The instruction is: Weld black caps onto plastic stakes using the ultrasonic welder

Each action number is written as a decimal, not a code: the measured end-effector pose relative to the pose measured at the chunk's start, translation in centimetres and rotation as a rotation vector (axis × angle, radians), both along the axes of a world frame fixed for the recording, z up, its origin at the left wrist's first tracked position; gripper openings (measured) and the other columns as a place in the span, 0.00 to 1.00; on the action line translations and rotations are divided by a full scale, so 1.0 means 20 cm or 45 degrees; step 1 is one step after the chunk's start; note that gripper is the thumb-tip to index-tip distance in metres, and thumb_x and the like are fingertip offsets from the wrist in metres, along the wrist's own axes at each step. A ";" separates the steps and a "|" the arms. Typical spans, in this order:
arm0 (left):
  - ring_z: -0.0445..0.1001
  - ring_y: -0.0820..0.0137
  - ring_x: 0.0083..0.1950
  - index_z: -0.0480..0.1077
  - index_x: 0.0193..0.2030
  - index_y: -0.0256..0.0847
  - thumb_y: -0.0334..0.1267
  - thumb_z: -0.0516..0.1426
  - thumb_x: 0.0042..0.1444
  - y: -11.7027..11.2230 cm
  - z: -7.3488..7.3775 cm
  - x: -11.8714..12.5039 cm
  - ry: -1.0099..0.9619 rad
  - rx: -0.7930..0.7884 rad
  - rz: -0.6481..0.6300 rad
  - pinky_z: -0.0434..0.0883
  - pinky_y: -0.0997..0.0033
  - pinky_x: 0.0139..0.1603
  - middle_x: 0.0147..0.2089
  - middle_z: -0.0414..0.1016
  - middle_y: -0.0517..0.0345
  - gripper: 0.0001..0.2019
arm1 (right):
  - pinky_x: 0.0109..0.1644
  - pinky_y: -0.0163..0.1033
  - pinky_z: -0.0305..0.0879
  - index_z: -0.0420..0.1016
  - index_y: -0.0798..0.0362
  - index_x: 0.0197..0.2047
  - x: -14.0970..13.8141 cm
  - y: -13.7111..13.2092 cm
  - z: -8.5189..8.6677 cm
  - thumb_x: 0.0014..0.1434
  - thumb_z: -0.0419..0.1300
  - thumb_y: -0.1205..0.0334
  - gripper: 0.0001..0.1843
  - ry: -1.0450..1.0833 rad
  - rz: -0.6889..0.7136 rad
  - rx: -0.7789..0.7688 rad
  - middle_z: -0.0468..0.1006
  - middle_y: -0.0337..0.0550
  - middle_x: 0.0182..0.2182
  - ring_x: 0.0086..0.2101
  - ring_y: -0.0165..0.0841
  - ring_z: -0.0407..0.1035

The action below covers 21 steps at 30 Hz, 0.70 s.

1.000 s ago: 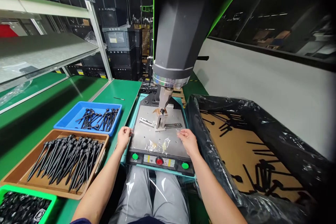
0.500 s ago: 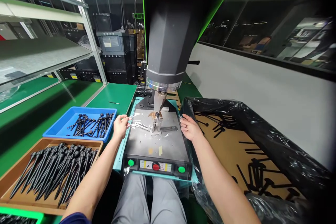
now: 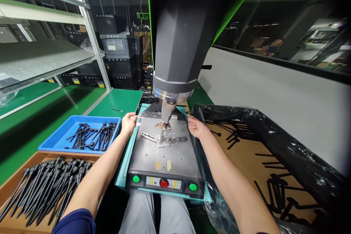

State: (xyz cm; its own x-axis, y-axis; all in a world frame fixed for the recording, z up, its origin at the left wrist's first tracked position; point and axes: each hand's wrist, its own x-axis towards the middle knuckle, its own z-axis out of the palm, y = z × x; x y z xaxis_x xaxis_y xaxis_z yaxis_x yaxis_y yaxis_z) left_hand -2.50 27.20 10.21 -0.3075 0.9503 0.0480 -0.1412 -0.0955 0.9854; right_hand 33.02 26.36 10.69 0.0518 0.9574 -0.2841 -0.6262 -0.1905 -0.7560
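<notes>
My left hand (image 3: 128, 124) is closed, thumb and fingers pinching one edge of a clear plastic film (image 3: 148, 115). Opposite it, my right hand (image 3: 197, 126) pinches the film's other side. The film spans between both hands, in front of the press's metal tip (image 3: 167, 111); whether it is a bag or a single sheet I cannot tell. Under the tip, a small metal fixture (image 3: 163, 144) is fixed to the grey base plate (image 3: 153, 159), seen partly through the film. A small dark piece (image 3: 165, 125) shows at the tip's lower end.
Green buttons (image 3: 193, 187) flank a red button (image 3: 163, 183) on the base's front. At left, a blue tray (image 3: 48, 142) and a brown tray (image 3: 16, 168) hold black rod-like parts. A black-lined box (image 3: 246, 168) with similar parts stands right. The black press head (image 3: 177, 44) hangs above.
The clear film is now spread wider between my hands and lies across the fixture area. Both hands sit slightly higher relative to the base plate. The view has shifted a little.
</notes>
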 end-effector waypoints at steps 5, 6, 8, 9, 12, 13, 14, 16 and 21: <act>0.65 0.78 0.17 0.66 0.43 0.37 0.36 0.60 0.46 0.11 0.06 0.05 0.019 0.019 -0.056 0.59 0.78 0.18 0.32 0.78 0.55 0.16 | 0.11 0.20 0.47 0.66 0.50 0.29 0.07 0.11 0.03 0.52 0.64 0.77 0.14 0.004 -0.051 -0.058 0.65 0.27 0.17 0.12 0.18 0.51; 0.66 0.77 0.17 0.66 0.43 0.37 0.36 0.60 0.47 0.14 0.07 0.06 0.027 0.019 -0.063 0.59 0.78 0.18 0.32 0.78 0.54 0.16 | 0.11 0.20 0.47 0.65 0.50 0.29 0.08 0.13 0.04 0.53 0.64 0.77 0.14 0.001 -0.057 -0.066 0.64 0.27 0.17 0.12 0.18 0.51; 0.68 0.77 0.18 0.66 0.43 0.36 0.34 0.59 0.48 0.19 0.10 0.09 0.050 0.015 -0.077 0.59 0.78 0.18 0.33 0.79 0.53 0.15 | 0.11 0.20 0.47 0.65 0.50 0.28 0.10 0.16 0.06 0.54 0.64 0.77 0.14 -0.011 -0.067 -0.084 0.60 0.25 0.15 0.11 0.18 0.50; 0.68 0.76 0.18 0.66 0.43 0.36 0.33 0.59 0.48 0.21 0.11 0.10 0.063 0.009 -0.086 0.59 0.78 0.18 0.33 0.79 0.53 0.14 | 0.10 0.20 0.47 0.65 0.50 0.28 0.11 0.18 0.06 0.55 0.64 0.77 0.14 -0.022 -0.073 -0.094 0.59 0.25 0.14 0.11 0.18 0.49; 0.68 0.77 0.17 0.67 0.43 0.35 0.30 0.59 0.49 0.27 0.13 0.14 0.107 -0.015 -0.107 0.58 0.79 0.17 0.33 0.79 0.53 0.13 | 0.10 0.20 0.46 0.64 0.50 0.27 0.13 0.22 0.07 0.57 0.64 0.75 0.15 -0.067 -0.099 -0.121 0.57 0.24 0.12 0.11 0.18 0.48; 0.68 0.77 0.17 0.67 0.43 0.35 0.30 0.59 0.50 0.29 0.13 0.15 0.122 -0.024 -0.109 0.58 0.79 0.17 0.33 0.79 0.54 0.13 | 0.10 0.20 0.46 0.63 0.50 0.27 0.14 0.24 0.06 0.57 0.64 0.74 0.15 -0.086 -0.110 -0.129 0.57 0.24 0.12 0.11 0.18 0.48; 0.68 0.77 0.17 0.67 0.43 0.35 0.30 0.59 0.50 0.31 0.13 0.16 0.135 -0.036 -0.110 0.58 0.79 0.17 0.33 0.79 0.54 0.12 | 0.10 0.20 0.45 0.63 0.50 0.26 0.14 0.25 0.06 0.56 0.65 0.74 0.15 -0.106 -0.122 -0.136 0.57 0.24 0.12 0.11 0.18 0.48; 0.67 0.78 0.16 0.67 0.44 0.35 0.30 0.59 0.52 0.35 0.12 0.19 0.158 -0.061 -0.116 0.57 0.79 0.17 0.32 0.79 0.55 0.12 | 0.10 0.20 0.44 0.63 0.50 0.26 0.14 0.28 0.04 0.55 0.66 0.73 0.16 -0.147 -0.150 -0.149 0.57 0.24 0.12 0.11 0.18 0.47; 0.68 0.78 0.16 0.65 0.46 0.36 0.28 0.57 0.55 0.40 0.07 0.22 0.185 -0.138 -0.144 0.61 0.79 0.18 0.32 0.78 0.56 0.11 | 0.11 0.21 0.44 0.64 0.51 0.25 0.15 0.33 -0.05 0.53 0.69 0.73 0.17 -0.241 -0.220 -0.186 0.60 0.25 0.12 0.11 0.17 0.48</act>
